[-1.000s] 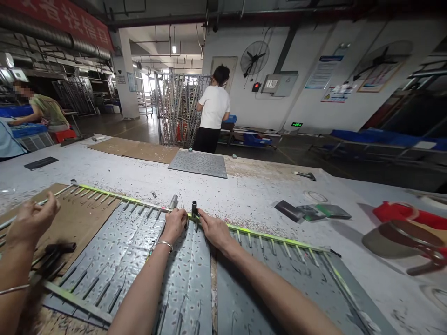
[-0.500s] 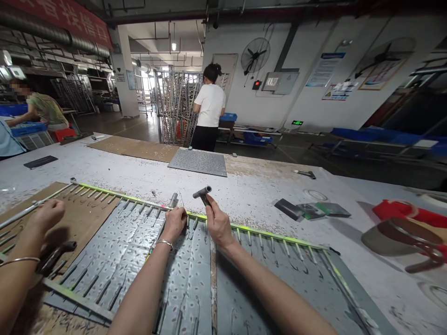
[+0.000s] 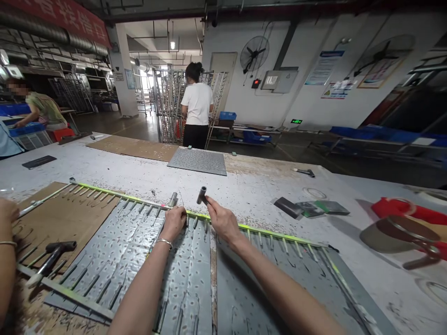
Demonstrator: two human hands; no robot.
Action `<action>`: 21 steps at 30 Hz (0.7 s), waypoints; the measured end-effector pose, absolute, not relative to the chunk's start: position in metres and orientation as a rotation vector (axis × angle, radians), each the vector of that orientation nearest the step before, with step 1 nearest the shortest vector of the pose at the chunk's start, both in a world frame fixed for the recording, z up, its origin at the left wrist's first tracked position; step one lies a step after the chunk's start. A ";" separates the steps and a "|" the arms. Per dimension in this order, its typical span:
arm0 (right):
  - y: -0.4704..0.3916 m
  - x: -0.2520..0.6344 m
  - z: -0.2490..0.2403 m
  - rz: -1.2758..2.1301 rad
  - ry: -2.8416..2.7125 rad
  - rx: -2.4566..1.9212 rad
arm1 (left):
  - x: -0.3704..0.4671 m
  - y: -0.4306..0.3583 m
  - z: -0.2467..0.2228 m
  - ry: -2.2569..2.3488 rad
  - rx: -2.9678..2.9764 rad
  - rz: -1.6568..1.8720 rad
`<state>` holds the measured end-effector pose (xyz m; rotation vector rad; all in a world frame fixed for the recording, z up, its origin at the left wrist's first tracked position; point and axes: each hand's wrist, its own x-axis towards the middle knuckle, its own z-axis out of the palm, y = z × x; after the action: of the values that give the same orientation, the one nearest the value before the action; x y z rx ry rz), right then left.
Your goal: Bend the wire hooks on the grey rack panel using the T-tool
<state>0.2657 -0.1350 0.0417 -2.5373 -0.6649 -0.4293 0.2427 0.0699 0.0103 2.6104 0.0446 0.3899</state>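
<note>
Hammer (image 3: 201, 195) in curled right hand (image 3: 224, 223); left hand (image 3: 173, 223) bent over rail (image 3: 198, 215).

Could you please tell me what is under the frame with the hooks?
Under the frame are speckled grey boards and, towards the left, brown cardboard. The left hand, right hand and forearms cover parts of these, so what lies directly behind them cannot be seen.

hammer (image 3: 201, 196) raised (slightly), standing co-worker (image 3: 198, 104) further left
</note>
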 end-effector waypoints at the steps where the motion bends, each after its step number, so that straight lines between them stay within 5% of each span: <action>1: -0.135 0.265 0.041 -0.462 -0.661 -2.510 | 0.242 0.070 0.010 0.043 2.610 0.391; 21: -0.127 0.263 0.031 -0.488 -0.626 -2.379 | 0.243 0.069 0.008 0.071 2.642 0.385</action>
<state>0.2627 -0.1271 0.0309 -2.3786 -0.6259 -0.4881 0.2431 0.0690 0.0082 2.6416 0.0713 0.3852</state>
